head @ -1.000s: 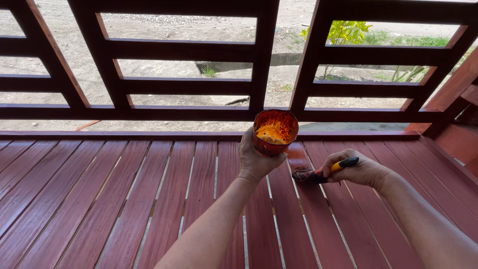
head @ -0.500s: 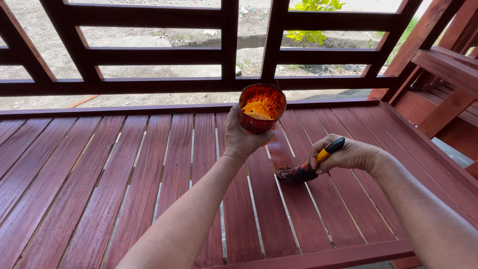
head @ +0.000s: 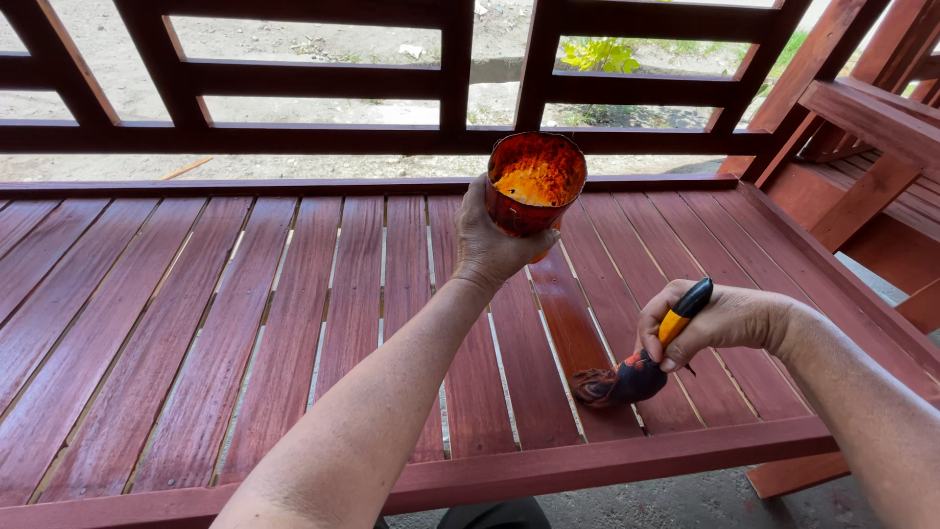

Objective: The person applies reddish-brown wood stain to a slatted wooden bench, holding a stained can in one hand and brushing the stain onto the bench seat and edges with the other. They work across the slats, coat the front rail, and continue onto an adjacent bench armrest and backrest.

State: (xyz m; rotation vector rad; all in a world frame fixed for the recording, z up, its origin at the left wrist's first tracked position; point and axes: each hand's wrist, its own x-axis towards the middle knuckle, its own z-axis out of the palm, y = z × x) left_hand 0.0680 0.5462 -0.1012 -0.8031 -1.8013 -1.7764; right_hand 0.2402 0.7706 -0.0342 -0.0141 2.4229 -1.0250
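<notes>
My left hand (head: 490, 245) grips a small round cup (head: 535, 182) stained red-brown, with orange-brown liquid inside, held up above the slats. My right hand (head: 720, 321) holds a paintbrush (head: 641, 360) by its black and orange handle. The brush's wet bristles press on one slat near the front rail. That slat (head: 563, 333) looks darker and glossy with fresh stain. Both hands hover over a red-brown slatted wooden bench seat (head: 245, 333).
A railing of dark red-brown bars (head: 323, 78) runs behind the seat, with bare ground and a green plant (head: 597, 54) beyond. More stained wooden furniture (head: 862, 147) stands at the right. The front rail (head: 587, 465) borders the seat, with concrete floor below.
The brush has slid toward me along the slat, down to the front rail. The view has shifted, so the cup and the whole seat sit closer and lower.
</notes>
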